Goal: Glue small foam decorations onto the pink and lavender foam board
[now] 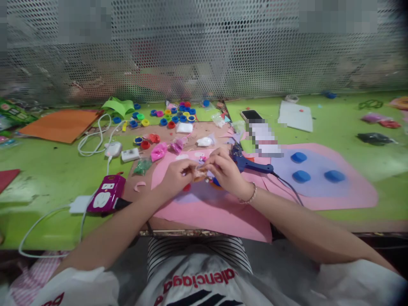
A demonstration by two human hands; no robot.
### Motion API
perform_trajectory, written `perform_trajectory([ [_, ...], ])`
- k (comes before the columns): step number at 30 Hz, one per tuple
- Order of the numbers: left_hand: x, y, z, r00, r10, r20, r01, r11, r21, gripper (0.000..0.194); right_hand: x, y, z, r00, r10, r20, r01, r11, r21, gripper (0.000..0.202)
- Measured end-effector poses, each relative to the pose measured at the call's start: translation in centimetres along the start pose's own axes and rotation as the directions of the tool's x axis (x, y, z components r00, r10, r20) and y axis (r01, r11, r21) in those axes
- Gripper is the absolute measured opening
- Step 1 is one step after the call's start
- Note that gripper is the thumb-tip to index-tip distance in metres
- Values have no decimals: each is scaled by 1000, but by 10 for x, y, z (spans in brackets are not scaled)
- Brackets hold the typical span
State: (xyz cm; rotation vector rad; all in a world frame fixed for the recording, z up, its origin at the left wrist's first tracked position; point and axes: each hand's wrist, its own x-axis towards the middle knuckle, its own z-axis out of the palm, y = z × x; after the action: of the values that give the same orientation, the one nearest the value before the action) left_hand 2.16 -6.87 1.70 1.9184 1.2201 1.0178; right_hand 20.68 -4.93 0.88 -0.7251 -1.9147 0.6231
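My left hand point(177, 177) and my right hand point(227, 172) are close together over the pink and lilac paper sheet point(204, 214). Fingers of both are pinched on a small orange-brown packet point(199, 174) that looks wrapped in clear plastic; its contents are hard to make out. Below my hands, a red cap point(186, 187) and a blue cap point(216, 182) show on the sheet, partly covered by my fingers. A blue glue gun point(256, 165) lies just right of my right hand, its black cord running toward me.
Bottle caps point(171, 125) in several colours lie at the back, with small bagged lumps point(158, 151) nearer. A magenta plug box point(107, 193) with white cables is left. Right, a second pink sheet point(357, 197) bears blue caps; a phone point(251, 115) lies behind.
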Motion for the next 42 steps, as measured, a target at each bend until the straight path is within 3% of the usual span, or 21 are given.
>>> perform_trajectory([
  [2, 3, -4, 0, 994, -92, -63, 84, 989, -118, 14, 2, 5, -2, 993, 112, -36, -109, 990, 95, 25],
  [4, 8, -11, 0, 970, -196, -141, 162, 962, -220, 18, 4, 10, -4, 957, 289, -30, -271, 926, 263, 29],
  [8, 21, -30, -2, 903, -347, -252, 216, 876, -432, 23, 11, 18, -7, 827, 557, 68, -486, 651, 583, 28],
  [11, 27, -40, -4, 833, -462, -304, 270, 819, -506, 21, 15, 19, -7, 751, 648, 127, -534, 484, 693, 22],
  [14, 30, -44, -5, 796, -517, -313, 313, 796, -518, 21, 16, 19, -6, 757, 631, 170, -520, 425, 740, 11],
  [17, 31, -49, -6, 817, -474, -329, 300, 836, -459, 41, 15, 20, -5, 795, 575, 191, -488, 421, 764, 29],
  [20, 29, -56, -6, 835, -412, -364, 322, 904, -282, 54, 13, 22, -2, 814, 544, 205, -489, 449, 748, 39],
  [23, 27, -60, -7, 846, -355, -399, 330, 935, -132, 59, 9, 25, 1, 832, 524, 182, -496, 556, 667, 39],
  [25, 25, -56, -7, 870, -279, -406, 271, 959, -79, 58, 7, 26, 2, 848, 508, 155, -497, 658, 565, 38],
  [28, 20, -42, -5, 926, -174, -334, 159, 985, -73, 49, 7, 24, 1, 874, 466, 136, -479, 778, 407, 38],
  [30, 16, -32, -4, 952, -126, -278, 114, 992, -58, 45, 7, 21, -1, 888, 442, 124, -455, 811, 369, 37],
  [35, 8, -20, -3, 978, 26, -208, -11, 997, 75, 38, 9, 13, -4, 891, 443, 100, -443, 802, 400, 26],
  [39, 6, -18, -2, 989, 105, -106, -102, 994, 30, 32, 9, 8, -5, 885, 459, 73, -456, 825, 335, 28],
  [42, 5, -12, 0, 996, 88, -24, -89, 995, -47, 31, 9, 7, -5, 897, 439, 47, -433, 855, 284, 32],
])
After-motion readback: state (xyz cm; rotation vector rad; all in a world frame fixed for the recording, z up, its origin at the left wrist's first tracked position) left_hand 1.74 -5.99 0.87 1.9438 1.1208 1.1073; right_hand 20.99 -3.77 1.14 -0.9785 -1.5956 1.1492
